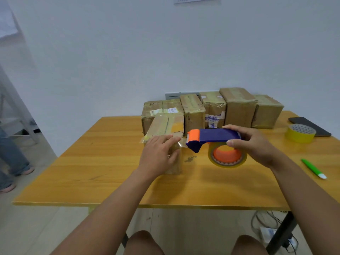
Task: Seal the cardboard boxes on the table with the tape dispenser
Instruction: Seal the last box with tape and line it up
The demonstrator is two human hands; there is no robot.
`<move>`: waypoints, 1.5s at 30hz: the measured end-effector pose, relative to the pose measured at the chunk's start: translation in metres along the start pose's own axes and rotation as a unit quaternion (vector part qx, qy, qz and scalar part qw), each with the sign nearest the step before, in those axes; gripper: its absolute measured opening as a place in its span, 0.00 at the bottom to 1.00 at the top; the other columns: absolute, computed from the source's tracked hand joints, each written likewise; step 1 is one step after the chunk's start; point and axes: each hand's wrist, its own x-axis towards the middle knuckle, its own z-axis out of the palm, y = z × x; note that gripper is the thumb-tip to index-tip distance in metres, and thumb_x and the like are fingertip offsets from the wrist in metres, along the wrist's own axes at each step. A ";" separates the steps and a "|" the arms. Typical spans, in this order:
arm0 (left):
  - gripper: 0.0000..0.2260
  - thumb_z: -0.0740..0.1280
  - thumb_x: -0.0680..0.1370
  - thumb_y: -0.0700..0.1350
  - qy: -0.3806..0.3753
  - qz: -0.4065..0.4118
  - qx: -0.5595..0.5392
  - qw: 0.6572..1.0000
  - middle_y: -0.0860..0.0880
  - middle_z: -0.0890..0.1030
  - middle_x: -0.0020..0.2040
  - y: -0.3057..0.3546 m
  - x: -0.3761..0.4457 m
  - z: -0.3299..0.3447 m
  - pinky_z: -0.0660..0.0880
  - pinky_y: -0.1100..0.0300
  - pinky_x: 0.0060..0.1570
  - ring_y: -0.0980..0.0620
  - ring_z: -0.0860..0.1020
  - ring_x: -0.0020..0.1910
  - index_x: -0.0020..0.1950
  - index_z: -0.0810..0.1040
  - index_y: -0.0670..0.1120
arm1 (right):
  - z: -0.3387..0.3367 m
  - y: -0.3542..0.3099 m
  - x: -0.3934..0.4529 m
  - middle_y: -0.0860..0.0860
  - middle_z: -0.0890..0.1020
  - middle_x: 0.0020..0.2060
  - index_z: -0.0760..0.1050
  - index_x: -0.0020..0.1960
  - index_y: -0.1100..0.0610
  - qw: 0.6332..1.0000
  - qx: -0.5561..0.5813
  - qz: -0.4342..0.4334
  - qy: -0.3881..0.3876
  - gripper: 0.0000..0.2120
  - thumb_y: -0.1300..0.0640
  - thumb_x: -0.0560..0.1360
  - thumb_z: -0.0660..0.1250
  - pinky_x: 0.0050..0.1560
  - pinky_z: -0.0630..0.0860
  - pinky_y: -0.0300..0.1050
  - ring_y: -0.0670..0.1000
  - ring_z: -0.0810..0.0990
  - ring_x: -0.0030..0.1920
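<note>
Pressing with the left hand (159, 153), fingers flat and fairly straight, on the near cardboard box (166, 137) at the middle of the table (103, 162), where a strip of clear tape (181, 143) comes over the box's near top edge. Holding in the right hand (248, 142) the blue and orange tape dispenser (214, 138), grip clamped around its rear part, fingers on top and thumb at the side, nose just beside the box's right edge. More boxes in a row (239, 107) behind, against the wall.

Probably light and a little soft, this box, so easy to push away or dent; better to keep the flat palm on top while pulling. Tape thin and sticky, likely to wrinkle or fold on itself. Dispenser stiff plastic, best taken at the handle, well away from the cutting teeth at the nose.

Also on the table: a spare yellow tape roll (299, 133), a phone (311, 126), a green pen (312, 168).
</note>
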 end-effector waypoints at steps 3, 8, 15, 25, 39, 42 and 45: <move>0.18 0.67 0.77 0.55 0.001 -0.005 0.002 1.000 0.54 0.79 0.63 0.002 0.000 -0.001 0.67 0.55 0.62 0.52 0.74 0.62 0.67 0.76 0.56 | 0.001 0.009 -0.003 0.45 0.78 0.61 0.76 0.64 0.41 1.000 0.023 -0.006 0.001 0.34 0.37 0.59 0.74 0.51 0.77 0.44 0.50 0.78 0.58; 0.19 0.66 0.77 0.55 -0.004 -0.007 0.000 1.000 0.54 0.78 0.63 0.003 0.000 -0.002 0.67 0.55 0.63 0.52 0.74 0.63 0.68 0.75 0.56 | 0.003 0.015 -0.004 0.42 0.78 0.60 0.75 0.64 0.41 1.000 0.015 -0.008 0.003 0.32 0.37 0.61 0.73 0.50 0.76 0.41 0.47 0.78 0.58; 0.19 0.66 0.77 0.55 -0.003 -0.007 -0.002 1.000 0.53 0.78 0.63 0.002 0.000 -0.002 0.66 0.56 0.63 0.52 0.73 0.63 0.68 0.75 0.56 | 0.002 -0.013 0.003 0.47 0.80 0.56 0.76 0.62 0.44 0.999 -0.046 -0.008 0.007 0.26 0.43 0.65 0.74 0.46 0.74 0.42 0.50 0.79 0.54; 0.18 0.68 0.77 0.54 0.002 0.000 -0.013 1.000 0.52 0.78 0.63 0.003 -0.001 0.002 0.66 0.53 0.64 0.50 0.74 0.63 0.66 0.76 0.55 | 0.020 -0.024 0.032 0.50 0.81 0.47 0.80 0.53 0.48 0.947 -0.305 0.070 -0.078 0.17 0.41 0.69 0.74 0.52 0.78 0.51 0.50 0.79 0.48; 0.12 0.63 0.78 0.60 0.061 -0.163 -0.073 0.982 0.56 0.73 0.44 0.036 0.018 0.007 0.65 0.55 0.61 0.55 0.70 0.49 0.47 0.80 0.54 | 0.020 -0.010 0.015 0.50 0.78 0.56 0.76 0.64 0.51 0.976 -0.128 -0.016 0.174 0.25 0.47 0.69 0.76 0.45 0.73 0.39 0.45 0.77 0.50; 0.07 0.67 0.78 0.55 0.095 -0.134 -0.052 0.985 0.55 0.73 0.43 0.034 0.015 0.014 0.66 0.55 0.60 0.54 0.70 0.46 0.46 0.80 0.52 | 0.028 -0.007 0.013 0.49 0.79 0.57 0.76 0.65 0.52 0.976 -0.079 -0.022 0.202 0.26 0.50 0.69 0.77 0.45 0.73 0.36 0.44 0.77 0.51; 0.09 0.67 0.78 0.56 0.096 -0.077 -0.033 0.992 0.54 0.78 0.47 0.023 0.008 0.017 0.64 0.56 0.59 0.52 0.74 0.50 0.51 0.80 0.53 | 0.034 -0.007 0.012 0.49 0.79 0.55 0.76 0.64 0.52 0.974 -0.029 -0.032 0.222 0.24 0.51 0.70 0.76 0.45 0.73 0.35 0.43 0.78 0.51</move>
